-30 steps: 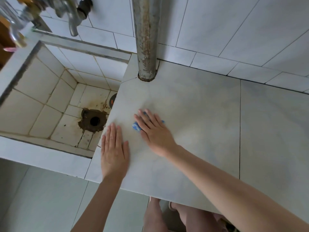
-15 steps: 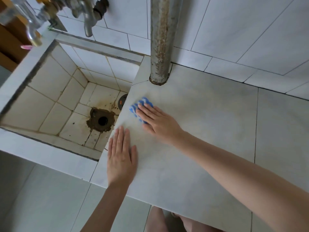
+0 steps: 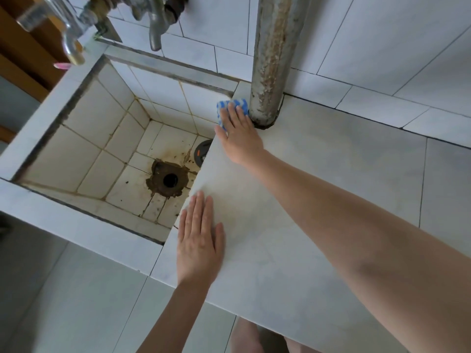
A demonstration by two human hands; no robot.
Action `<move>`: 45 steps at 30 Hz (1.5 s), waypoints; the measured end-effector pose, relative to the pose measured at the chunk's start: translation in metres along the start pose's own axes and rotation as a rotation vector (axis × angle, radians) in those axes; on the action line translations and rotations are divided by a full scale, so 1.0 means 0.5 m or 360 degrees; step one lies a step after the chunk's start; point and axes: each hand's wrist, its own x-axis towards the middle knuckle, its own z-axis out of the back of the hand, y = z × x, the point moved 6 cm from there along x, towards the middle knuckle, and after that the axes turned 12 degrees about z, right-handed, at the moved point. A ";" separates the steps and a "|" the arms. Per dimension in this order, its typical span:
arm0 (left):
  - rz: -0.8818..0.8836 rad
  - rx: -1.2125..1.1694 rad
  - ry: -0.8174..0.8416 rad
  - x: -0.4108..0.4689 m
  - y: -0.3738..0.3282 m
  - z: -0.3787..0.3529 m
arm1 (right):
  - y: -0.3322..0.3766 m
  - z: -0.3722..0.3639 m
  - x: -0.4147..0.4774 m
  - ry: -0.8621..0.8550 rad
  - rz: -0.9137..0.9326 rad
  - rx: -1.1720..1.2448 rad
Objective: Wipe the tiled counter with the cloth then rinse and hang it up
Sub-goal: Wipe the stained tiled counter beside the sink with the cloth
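Wiping is the step in hand; rinsing and hanging are not yet begun. At the far left, a tap projects over the tiled sink, whose drain is stained brown. Just right of the sink, the left hand lies flat on the near left part of the counter, fingers straight and together, holding nothing; it appears to act as a brace. Farther back, the blue and white cloth sits on the counter's far left corner, at the sink edge and just beside the base of the rusted pipe. The right hand presses the cloth flat with straight fingers and does not grip it.

The next move probably calls for a stroke away from this corner, either toward the near edge or to the right past the pipe. Keep flat pressure throughout, since the cloth could slip over the edge into the sink. Whether the right part of the counter is already wiped cannot be told.
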 end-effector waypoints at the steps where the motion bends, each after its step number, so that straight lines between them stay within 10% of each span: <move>1: -0.0002 -0.0005 0.0002 -0.001 0.000 0.000 | -0.001 -0.001 -0.005 0.0033 0.0028 -0.0024; 14: 0.0003 0.0019 -0.0021 0.000 0.002 -0.002 | 0.036 -0.040 -0.279 0.0118 0.1079 -0.0331; 22: -0.0009 0.0025 -0.0034 0.000 -0.002 0.001 | -0.071 0.013 -0.177 0.0026 0.0309 -0.0206; 35: -0.0150 -0.0163 0.0012 -0.002 0.018 0.004 | 0.080 -0.072 -0.480 0.0272 0.1182 -0.0133; 45: -0.0086 -0.0023 0.0023 -0.006 0.007 0.003 | -0.146 0.037 -0.291 -0.0101 0.0061 -0.0191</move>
